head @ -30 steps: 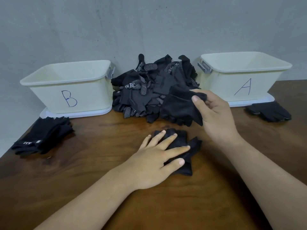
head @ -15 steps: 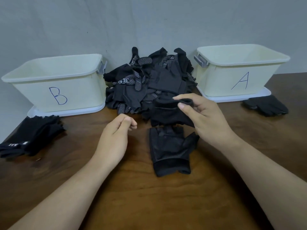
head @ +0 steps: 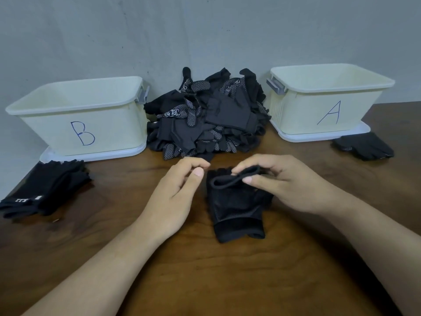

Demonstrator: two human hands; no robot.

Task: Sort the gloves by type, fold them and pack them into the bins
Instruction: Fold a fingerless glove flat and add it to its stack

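Observation:
A black glove [head: 237,208] lies flat on the wooden table [head: 114,224] in front of me. My right hand [head: 280,181] pinches the cuff of a second black glove [head: 234,177] between thumb and fingers, holding it over the flat one. Just left of that cuff, my left hand [head: 175,197] hovers with loosely curled fingers and holds nothing. A heap of mixed black gloves [head: 205,119], some with white dots, sits against the wall between two cream bins marked B [head: 75,110] and A [head: 328,96].
A stack of black gloves [head: 43,188] lies on the table in front of bin B. Another small stack of gloves [head: 364,145] lies at the right in front of bin A. The table's left edge runs close to the left stack.
My left hand lifted off the flat glove and moved left, then came back near the cuff. My right hand brought the second glove from the heap down onto the flat one.

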